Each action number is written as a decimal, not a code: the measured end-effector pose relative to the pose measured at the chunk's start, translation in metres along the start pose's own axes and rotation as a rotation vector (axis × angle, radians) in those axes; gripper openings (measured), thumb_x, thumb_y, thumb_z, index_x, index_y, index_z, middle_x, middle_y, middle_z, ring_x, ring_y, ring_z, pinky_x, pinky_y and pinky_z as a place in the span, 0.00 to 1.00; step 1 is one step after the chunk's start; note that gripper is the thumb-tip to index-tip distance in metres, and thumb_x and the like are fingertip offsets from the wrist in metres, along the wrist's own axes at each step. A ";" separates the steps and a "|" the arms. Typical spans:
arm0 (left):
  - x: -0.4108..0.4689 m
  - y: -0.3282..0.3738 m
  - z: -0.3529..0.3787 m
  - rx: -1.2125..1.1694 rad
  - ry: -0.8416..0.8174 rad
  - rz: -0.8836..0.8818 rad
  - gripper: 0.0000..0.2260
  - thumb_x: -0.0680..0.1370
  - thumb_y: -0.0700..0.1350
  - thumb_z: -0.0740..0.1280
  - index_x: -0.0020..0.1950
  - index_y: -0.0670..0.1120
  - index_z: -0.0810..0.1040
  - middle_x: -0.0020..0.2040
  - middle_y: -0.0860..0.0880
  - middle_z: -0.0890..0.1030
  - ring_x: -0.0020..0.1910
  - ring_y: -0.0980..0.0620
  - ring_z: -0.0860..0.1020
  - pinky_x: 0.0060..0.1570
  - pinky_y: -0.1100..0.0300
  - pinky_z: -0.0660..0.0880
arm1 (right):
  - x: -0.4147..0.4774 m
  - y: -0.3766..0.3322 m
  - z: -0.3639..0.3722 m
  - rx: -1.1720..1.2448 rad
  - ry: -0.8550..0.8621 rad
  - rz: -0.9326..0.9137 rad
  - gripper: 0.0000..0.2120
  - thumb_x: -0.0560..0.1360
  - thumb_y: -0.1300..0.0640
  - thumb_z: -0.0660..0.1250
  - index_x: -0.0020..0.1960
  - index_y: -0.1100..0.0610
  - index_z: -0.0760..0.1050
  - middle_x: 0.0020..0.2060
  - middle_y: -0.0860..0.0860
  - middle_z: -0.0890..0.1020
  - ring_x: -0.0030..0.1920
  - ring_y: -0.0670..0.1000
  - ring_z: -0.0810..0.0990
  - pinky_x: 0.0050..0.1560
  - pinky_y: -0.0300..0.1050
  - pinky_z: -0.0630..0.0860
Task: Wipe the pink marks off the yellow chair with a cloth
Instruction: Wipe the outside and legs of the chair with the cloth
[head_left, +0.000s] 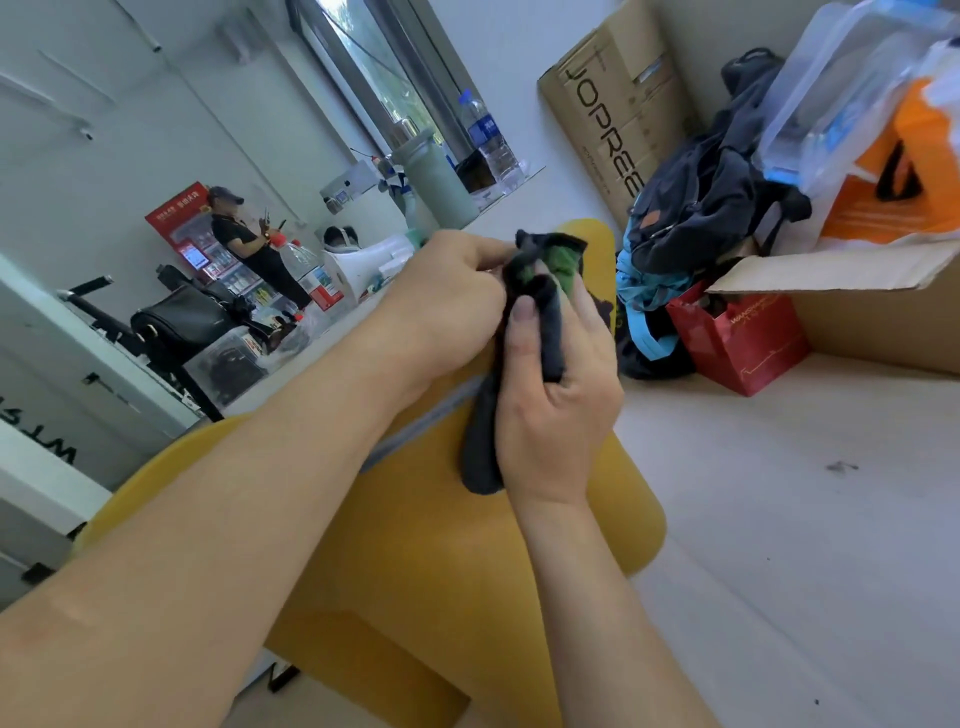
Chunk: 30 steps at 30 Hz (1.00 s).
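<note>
A yellow chair (431, 561) fills the lower middle of the head view, seat and back below my arms. Above it I hold a dark cloth (540, 322) with a green patch near its top. My right hand (561, 395) grips the cloth's middle, thumb on top and fingers curled behind. My left hand (447, 296) pinches the cloth's upper edge from the left. The cloth's lower end hangs down to the chair. No pink marks show; my arms cover much of the seat.
A dark backpack (717, 202), red paper bag (743, 343) and open cardboard box (857, 291) crowd the floor at the right. At the left a table carries bottles, a megaphone (363, 265) and a black bag (182, 317). A person stands far back.
</note>
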<state>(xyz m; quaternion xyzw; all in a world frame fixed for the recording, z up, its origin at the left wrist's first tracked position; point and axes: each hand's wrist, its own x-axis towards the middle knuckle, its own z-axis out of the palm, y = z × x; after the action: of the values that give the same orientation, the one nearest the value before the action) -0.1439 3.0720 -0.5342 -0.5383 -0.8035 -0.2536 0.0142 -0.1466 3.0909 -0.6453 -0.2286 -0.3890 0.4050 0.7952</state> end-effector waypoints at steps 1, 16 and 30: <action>0.000 0.000 -0.002 0.012 -0.006 -0.023 0.14 0.78 0.37 0.60 0.58 0.47 0.81 0.58 0.48 0.81 0.59 0.52 0.77 0.65 0.52 0.71 | -0.011 0.010 -0.001 0.000 0.029 0.000 0.15 0.78 0.53 0.64 0.62 0.58 0.78 0.61 0.55 0.79 0.64 0.50 0.76 0.66 0.48 0.71; -0.022 -0.015 -0.031 -0.412 -0.099 -0.089 0.23 0.78 0.34 0.54 0.26 0.41 0.78 0.26 0.46 0.79 0.28 0.51 0.77 0.32 0.64 0.76 | -0.028 -0.040 0.015 -0.096 -0.038 -0.245 0.16 0.75 0.56 0.65 0.60 0.58 0.80 0.62 0.56 0.79 0.64 0.57 0.76 0.64 0.57 0.71; -0.060 -0.060 -0.045 0.254 0.102 0.070 0.21 0.78 0.53 0.58 0.35 0.37 0.71 0.28 0.43 0.70 0.30 0.49 0.66 0.36 0.47 0.68 | -0.107 -0.022 0.012 -0.166 -0.122 -0.100 0.19 0.77 0.53 0.60 0.67 0.53 0.72 0.68 0.56 0.73 0.71 0.57 0.68 0.70 0.56 0.63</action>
<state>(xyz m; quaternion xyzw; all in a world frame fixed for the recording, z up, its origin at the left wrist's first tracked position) -0.1817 2.9840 -0.5365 -0.5462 -0.8082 -0.1762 0.1320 -0.1859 2.9908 -0.6698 -0.2490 -0.4800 0.3446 0.7674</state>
